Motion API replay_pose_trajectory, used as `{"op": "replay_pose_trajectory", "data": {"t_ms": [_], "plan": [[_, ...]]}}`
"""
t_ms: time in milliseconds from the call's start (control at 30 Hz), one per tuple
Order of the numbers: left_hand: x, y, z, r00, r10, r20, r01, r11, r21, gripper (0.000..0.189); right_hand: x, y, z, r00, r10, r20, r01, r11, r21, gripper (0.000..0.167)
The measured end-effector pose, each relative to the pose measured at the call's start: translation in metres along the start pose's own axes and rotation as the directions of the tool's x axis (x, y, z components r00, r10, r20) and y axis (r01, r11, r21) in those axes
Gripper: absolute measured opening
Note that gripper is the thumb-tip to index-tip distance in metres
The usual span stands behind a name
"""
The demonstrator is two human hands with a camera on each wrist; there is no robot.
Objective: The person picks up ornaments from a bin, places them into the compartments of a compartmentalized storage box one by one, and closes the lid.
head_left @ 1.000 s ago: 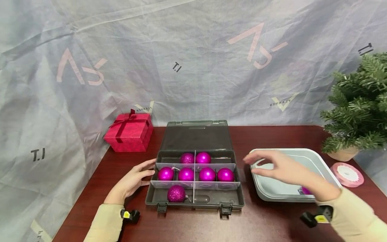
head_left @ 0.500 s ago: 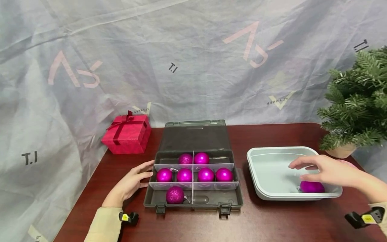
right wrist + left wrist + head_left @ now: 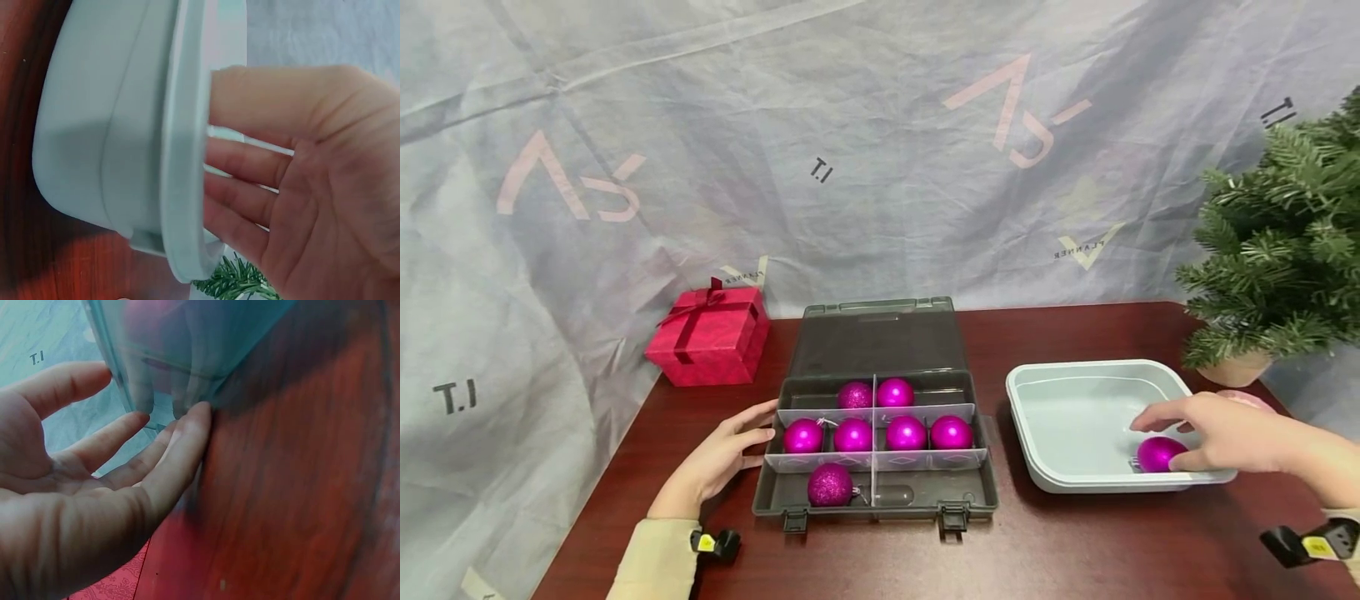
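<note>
My left hand (image 3: 718, 454) stands at the left side of a smoky see-through divided storage box (image 3: 925, 508), thumb and fingers extended. In the left wrist view its fingertips (image 3: 199, 415) are right at the box wall. Several purple Christmas baubles (image 3: 906, 433), shiny and glittery, lie in the box's compartments. My right hand (image 3: 1232, 433) reaches over the right rim of a pale grey-blue plastic tub (image 3: 1060, 400). Its thumb overlaps a shiny purple bauble (image 3: 1157, 454) in the tub, and its fingers extend above that bauble. The tub's rim hides the fingertips and bauble in the right wrist view.
The box lid (image 3: 880, 342) lies back, raised behind the box. A red gift box (image 3: 707, 337) with a dark bow sits at the back left. On the right stand a small potted Christmas tree (image 3: 1277, 267) and a partly hidden pink ribbon roll (image 3: 1247, 400).
My right hand has moved from between box and tub rightward over the tub, then down around the bauble there. The left hand stays at the box. The head view has shifted slightly right.
</note>
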State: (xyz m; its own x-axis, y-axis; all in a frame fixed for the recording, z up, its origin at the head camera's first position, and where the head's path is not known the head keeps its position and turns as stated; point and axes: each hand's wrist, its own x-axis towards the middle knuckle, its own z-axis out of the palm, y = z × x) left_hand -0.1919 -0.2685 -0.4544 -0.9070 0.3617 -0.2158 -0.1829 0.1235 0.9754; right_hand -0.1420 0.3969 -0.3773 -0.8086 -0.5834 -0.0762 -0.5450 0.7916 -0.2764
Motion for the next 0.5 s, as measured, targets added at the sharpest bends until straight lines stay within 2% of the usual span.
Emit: {"op": "replay_pose_trajectory", "data": {"t_ms": [100,233,367,500], "plan": [[-0.001,0.000,0.000,1.000,0.001,-0.002,-0.001,1.000,-0.003,0.064,0.002,0.002,0.004,0.998,-0.066,0.005,0.066,0.997,0.031,0.044],[-0.001,0.001,0.000,1.000,-0.003,-0.011,0.003,1.000,-0.008,0.063,0.004,0.004,0.009,0.993,-0.113,-0.028,0.113,0.994,-0.013,0.042],[-0.001,0.002,0.000,1.000,-0.006,-0.015,0.006,1.000,-0.005,0.063,0.007,0.003,0.012,0.995,-0.096,-0.013,0.096,0.995,-0.027,0.042],[-0.001,0.002,0.001,1.000,-0.007,-0.015,0.007,1.000,-0.004,0.063,0.010,0.000,0.010,0.997,-0.057,0.042,0.056,0.998,0.018,0.035]]}}
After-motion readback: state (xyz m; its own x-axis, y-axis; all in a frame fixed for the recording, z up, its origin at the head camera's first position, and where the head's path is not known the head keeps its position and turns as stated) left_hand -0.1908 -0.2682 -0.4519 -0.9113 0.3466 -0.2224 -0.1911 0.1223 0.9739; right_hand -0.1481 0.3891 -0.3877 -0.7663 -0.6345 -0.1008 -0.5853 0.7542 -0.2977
